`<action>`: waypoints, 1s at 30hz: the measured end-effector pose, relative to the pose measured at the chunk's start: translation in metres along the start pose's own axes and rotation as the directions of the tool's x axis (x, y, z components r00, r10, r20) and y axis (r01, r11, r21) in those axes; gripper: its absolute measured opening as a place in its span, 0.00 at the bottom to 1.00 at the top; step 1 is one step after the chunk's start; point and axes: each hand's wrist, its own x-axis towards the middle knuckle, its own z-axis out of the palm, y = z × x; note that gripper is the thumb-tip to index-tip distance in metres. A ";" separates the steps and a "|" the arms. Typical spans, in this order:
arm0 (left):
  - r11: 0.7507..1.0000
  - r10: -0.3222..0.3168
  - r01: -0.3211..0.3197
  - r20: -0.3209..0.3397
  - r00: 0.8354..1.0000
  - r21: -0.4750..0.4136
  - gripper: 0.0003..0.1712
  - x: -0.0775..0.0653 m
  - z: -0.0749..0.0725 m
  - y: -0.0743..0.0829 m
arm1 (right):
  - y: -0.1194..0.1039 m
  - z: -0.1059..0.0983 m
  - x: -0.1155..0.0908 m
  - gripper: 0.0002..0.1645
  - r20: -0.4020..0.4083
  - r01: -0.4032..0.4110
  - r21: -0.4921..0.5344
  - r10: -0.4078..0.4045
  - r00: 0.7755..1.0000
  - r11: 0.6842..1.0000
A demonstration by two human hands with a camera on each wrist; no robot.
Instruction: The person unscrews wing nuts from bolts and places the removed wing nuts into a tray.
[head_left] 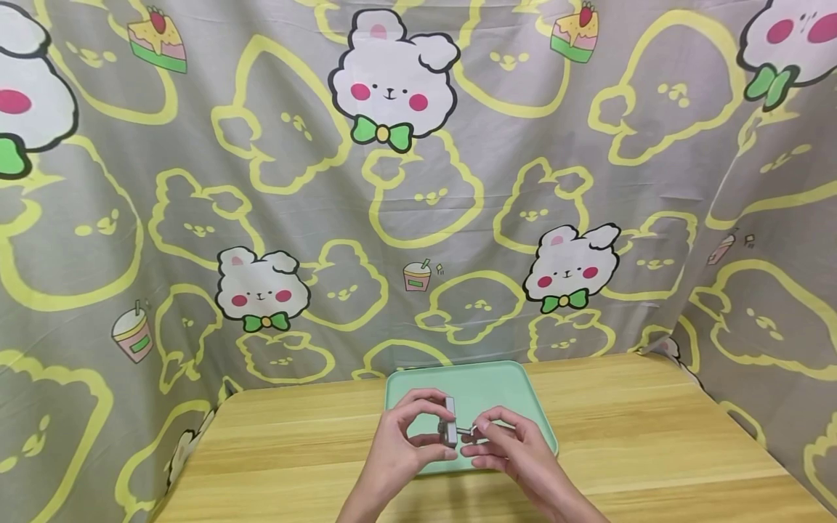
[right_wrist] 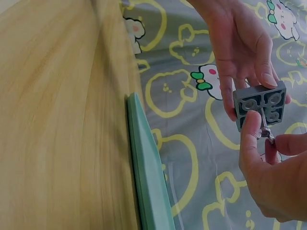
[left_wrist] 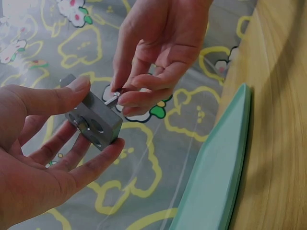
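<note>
My left hand [head_left: 407, 440] grips a small grey square block [head_left: 450, 423] by its edges, thumb on one side and fingertips on the other. The right wrist view shows the block's [right_wrist: 265, 90] recessed face with round sockets; its opposite face, with round holes, faces the left wrist camera. A thin silvery metal rod [left_wrist: 113, 99] stands out from the middle of the recessed face. Its outer end carries a small bent metal piece [right_wrist: 266, 134], which my right hand [head_left: 516, 444] pinches between thumb and fingertips. Both hands are raised over the tray.
A mint green tray [head_left: 484, 381] with a raised rim lies beneath the hands on the wood-grain table [head_left: 294, 443]. Behind and on both sides hangs a grey curtain [head_left: 405, 211] printed with white and yellow cartoon animals.
</note>
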 end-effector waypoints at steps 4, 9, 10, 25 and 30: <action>1.000 -0.007 0.007 0.004 1.000 -0.012 0.23 0.000 0.000 0.000 | -0.001 0.000 -0.001 0.14 0.012 0.009 -0.048 -0.009 1.000 0.999; 1.000 -0.012 0.012 0.012 1.000 -0.028 0.23 0.000 -0.002 -0.001 | -0.003 0.000 -0.001 0.15 0.018 0.024 -0.086 -0.023 1.000 0.996; 0.999 -0.012 0.013 0.013 1.000 -0.031 0.23 0.000 -0.002 -0.001 | -0.004 -0.001 -0.001 0.14 0.024 0.028 -0.087 -0.026 0.999 0.996; 0.999 -0.012 0.013 0.023 1.000 -0.050 0.23 0.001 -0.004 -0.001 | -0.010 -0.006 -0.001 0.21 0.077 0.109 -0.176 -0.097 0.992 0.978; 0.999 -0.007 0.009 0.024 1.000 -0.052 0.22 0.001 -0.004 -0.001 | -0.011 -0.006 -0.003 0.24 0.080 0.117 -0.183 -0.103 0.991 0.976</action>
